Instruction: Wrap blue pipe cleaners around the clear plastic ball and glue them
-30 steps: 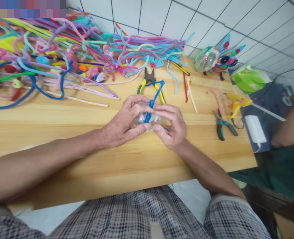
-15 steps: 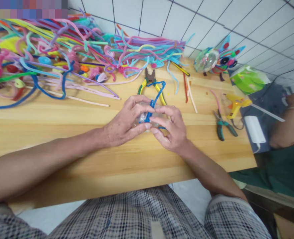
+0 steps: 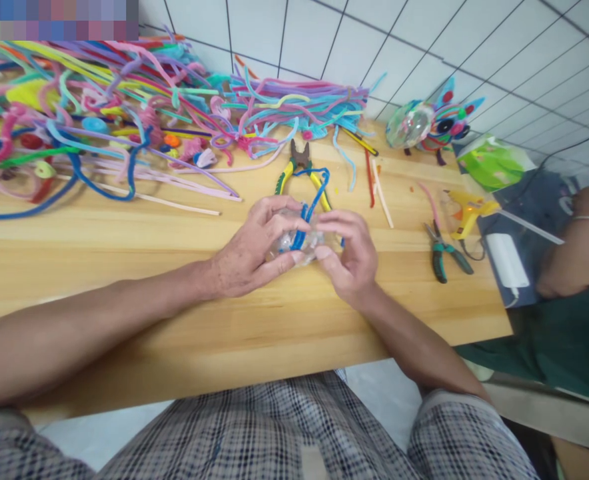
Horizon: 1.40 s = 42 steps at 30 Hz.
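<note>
Between my hands is a clear plastic bottle (image 3: 316,241), partly hidden by my fingers, with a blue pipe cleaner (image 3: 300,235) wound round its middle. The pipe cleaner's loose end bends up and away over the pliers behind. My left hand (image 3: 259,247) grips the bottle's left side, thumb in front and fingers over the top. At the other end, my right hand (image 3: 350,253) curls round the bottle, its thumb against the near side. A bit of blue shows by the right fingers. Just beyond lie yellow-handled pliers (image 3: 300,155), jaws pointing away.
Many coloured pipe cleaners (image 3: 174,93) pile up along the back left. At the back right stands a bottle animal figure (image 3: 444,127). Teal-handled pliers (image 3: 439,257), a yellow glue gun (image 3: 469,212) and a white box (image 3: 507,260) lie right. Another person's arm (image 3: 572,247) rests at far right.
My right fingers have shifted off the blue winding toward the bottle's right end, uncovering more of the bottle and winding. My left hand stays in its grip.
</note>
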Each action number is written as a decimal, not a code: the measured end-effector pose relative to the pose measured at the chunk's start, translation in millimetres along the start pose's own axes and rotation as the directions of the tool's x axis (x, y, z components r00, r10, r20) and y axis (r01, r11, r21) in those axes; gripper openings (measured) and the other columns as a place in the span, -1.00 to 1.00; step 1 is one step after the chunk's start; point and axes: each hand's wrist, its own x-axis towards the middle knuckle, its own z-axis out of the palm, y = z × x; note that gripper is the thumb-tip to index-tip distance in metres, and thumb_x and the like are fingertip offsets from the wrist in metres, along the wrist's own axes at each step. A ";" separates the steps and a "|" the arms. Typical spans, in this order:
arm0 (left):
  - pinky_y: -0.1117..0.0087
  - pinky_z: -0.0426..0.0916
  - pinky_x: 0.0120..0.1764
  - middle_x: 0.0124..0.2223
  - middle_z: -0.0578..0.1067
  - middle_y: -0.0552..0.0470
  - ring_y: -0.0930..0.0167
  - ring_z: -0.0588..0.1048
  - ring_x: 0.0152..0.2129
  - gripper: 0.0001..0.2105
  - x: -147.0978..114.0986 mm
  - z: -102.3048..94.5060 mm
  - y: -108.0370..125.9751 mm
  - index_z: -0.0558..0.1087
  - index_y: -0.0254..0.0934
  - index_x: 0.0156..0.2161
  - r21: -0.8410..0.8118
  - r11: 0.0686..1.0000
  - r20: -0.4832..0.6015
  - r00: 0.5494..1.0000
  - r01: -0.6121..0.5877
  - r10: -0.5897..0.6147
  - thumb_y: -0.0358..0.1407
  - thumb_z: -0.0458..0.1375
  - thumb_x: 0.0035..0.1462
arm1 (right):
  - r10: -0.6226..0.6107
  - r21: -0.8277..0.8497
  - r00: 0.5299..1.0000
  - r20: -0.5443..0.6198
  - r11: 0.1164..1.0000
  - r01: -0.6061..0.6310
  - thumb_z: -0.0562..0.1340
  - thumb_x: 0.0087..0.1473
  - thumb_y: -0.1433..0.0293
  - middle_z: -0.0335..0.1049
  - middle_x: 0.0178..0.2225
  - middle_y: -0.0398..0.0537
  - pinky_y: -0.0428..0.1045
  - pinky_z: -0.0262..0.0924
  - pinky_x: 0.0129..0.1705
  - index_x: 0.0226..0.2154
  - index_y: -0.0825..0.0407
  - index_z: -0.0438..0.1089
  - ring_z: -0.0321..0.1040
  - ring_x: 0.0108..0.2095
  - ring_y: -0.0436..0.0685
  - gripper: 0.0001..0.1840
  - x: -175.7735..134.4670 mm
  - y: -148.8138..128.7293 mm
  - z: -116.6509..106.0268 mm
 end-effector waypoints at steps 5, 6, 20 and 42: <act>-0.17 0.36 0.39 0.35 0.38 -0.22 0.09 0.36 0.37 -0.65 -3.1 5.1 2.5 0.36 -0.07 0.31 0.021 0.998 -0.001 0.998 -0.058 0.058 -0.24 0.19 0.49 | 0.328 0.263 0.943 0.063 0.906 -0.333 0.30 0.42 -0.05 0.56 0.14 0.05 0.15 0.54 0.08 0.10 -0.11 0.48 0.57 0.10 0.23 -0.56 -4.4 14.8 3.7; -0.20 0.35 0.39 0.36 0.38 -0.22 0.08 0.37 0.37 -0.64 -3.8 6.3 2.4 0.36 -0.07 0.30 0.031 0.997 -0.001 0.997 -0.073 0.073 -0.25 0.20 0.48 | 0.372 0.311 0.923 0.097 0.870 -0.383 0.31 0.40 -0.09 0.57 0.15 0.04 0.12 0.55 0.06 0.09 -0.11 0.48 0.59 0.06 0.20 -0.53 -3.7 15.6 4.6; -0.24 0.39 0.40 0.34 0.41 -0.18 0.07 0.40 0.35 -0.65 -7.0 15.1 0.4 0.41 -0.04 0.26 0.107 0.979 -0.048 0.983 -0.172 0.178 -0.28 0.23 0.44 | 0.662 0.590 0.706 0.250 0.474 -0.654 0.64 -0.01 -0.03 0.60 0.12 -0.12 0.12 0.41 0.30 -0.28 -0.16 0.67 0.54 0.17 0.20 -0.60 18.7 -7.6 4.9; -0.22 0.32 0.46 0.48 0.29 -0.25 0.02 0.31 0.48 -0.29 -9.0 14.2 -0.9 0.13 0.01 0.52 -0.004 0.993 -0.051 0.991 -0.121 0.121 -0.27 0.29 0.40 | 0.647 0.575 0.638 0.418 0.356 -0.737 0.60 0.02 -0.05 0.61 0.27 -0.08 0.26 0.35 0.48 0.13 -0.18 0.52 0.44 0.40 0.32 -0.30 18.2 -4.2 7.6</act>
